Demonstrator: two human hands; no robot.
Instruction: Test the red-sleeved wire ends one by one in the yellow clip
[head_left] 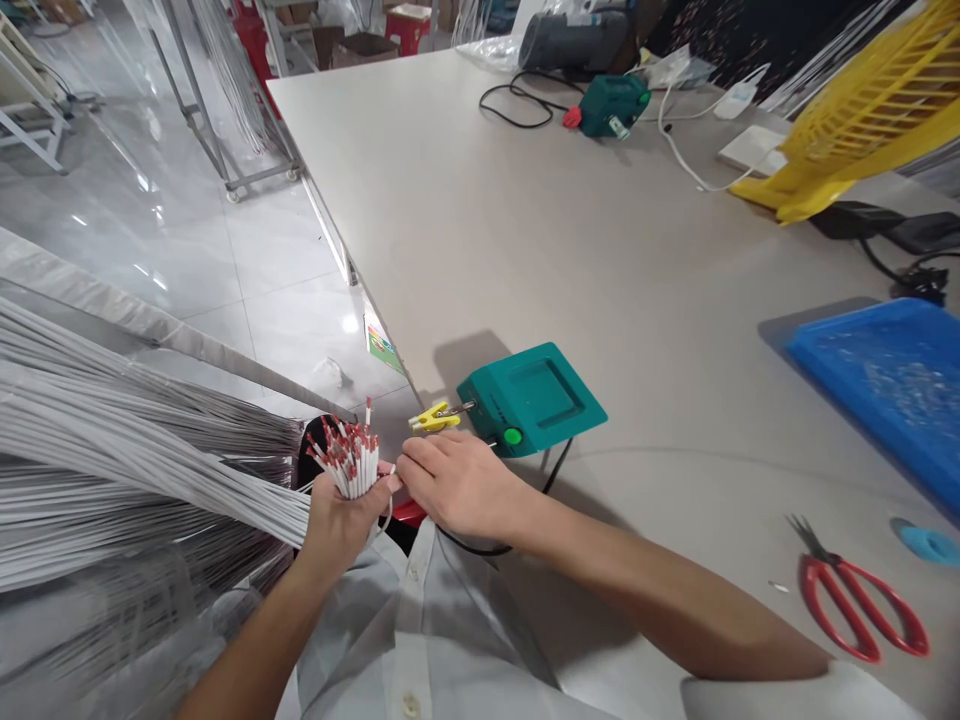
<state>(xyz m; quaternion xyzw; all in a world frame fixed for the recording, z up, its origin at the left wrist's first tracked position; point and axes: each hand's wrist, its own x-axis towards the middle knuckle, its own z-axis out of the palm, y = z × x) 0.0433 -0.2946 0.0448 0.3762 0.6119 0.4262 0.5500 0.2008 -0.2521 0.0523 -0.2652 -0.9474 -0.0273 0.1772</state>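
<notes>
A thick bundle of white wires (356,478) with red tips stands upright in my left hand (334,525), whose fingers are wrapped round it. One wire tip sticks up above the others. My right hand (457,480) is closed just beside my left thumb, its fingertips pinching the end of a single white wire (389,508); the exact grip is partly hidden. Beyond my right hand lies a green device (544,395) with a round green button, at the table edge. A yellow clip (435,418) is attached to its metal post.
Long white wires (150,430) hang over a rail at left. On the table (600,280) are red-handled scissors (855,600), a blue tray (892,380), a blue tape roll (930,545), a yellow fan (862,120) and a second green device (613,105). A black cable (559,465) runs beside my right wrist.
</notes>
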